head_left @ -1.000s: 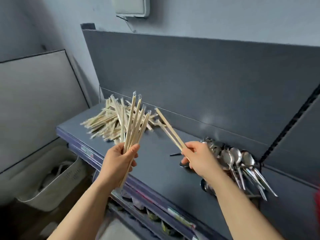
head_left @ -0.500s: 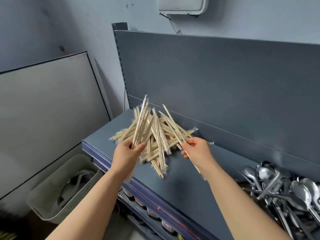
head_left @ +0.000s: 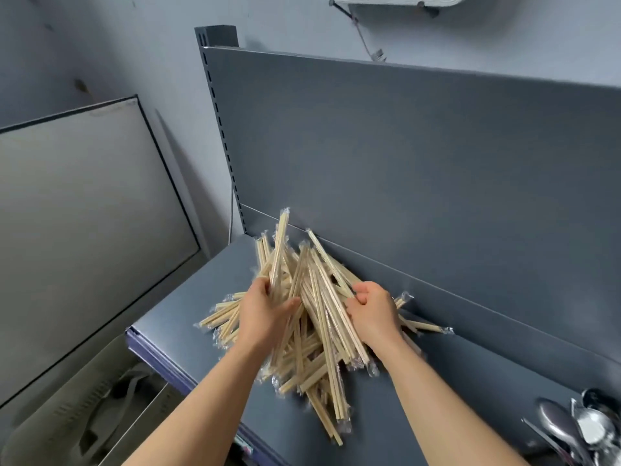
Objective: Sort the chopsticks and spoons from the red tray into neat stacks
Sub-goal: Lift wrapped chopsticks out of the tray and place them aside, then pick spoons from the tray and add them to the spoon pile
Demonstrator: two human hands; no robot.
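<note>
A loose pile of wrapped wooden chopsticks (head_left: 316, 361) lies on the grey shelf (head_left: 208, 297) against its back panel. My left hand (head_left: 262, 317) is closed around a bundle of chopsticks that stands tilted up over the pile. To its right, my right hand (head_left: 373, 312) grips a pair of chopsticks whose far end points up and left across the heap. Both hands are directly over the pile. Metal spoons (head_left: 581, 428) lie heaped at the bottom right corner. No red tray is in view.
The shelf's tall grey back panel (head_left: 420, 156) rises right behind the pile. A framed board (head_left: 84, 223) leans at the left, with a light plastic basket (head_left: 80, 412) on the floor below the shelf's front edge (head_left: 174, 361).
The view has swung left, so the pile now sits centred and the spoons have slid to the bottom right. Both hands have carried their chopsticks down onto the pile.
</note>
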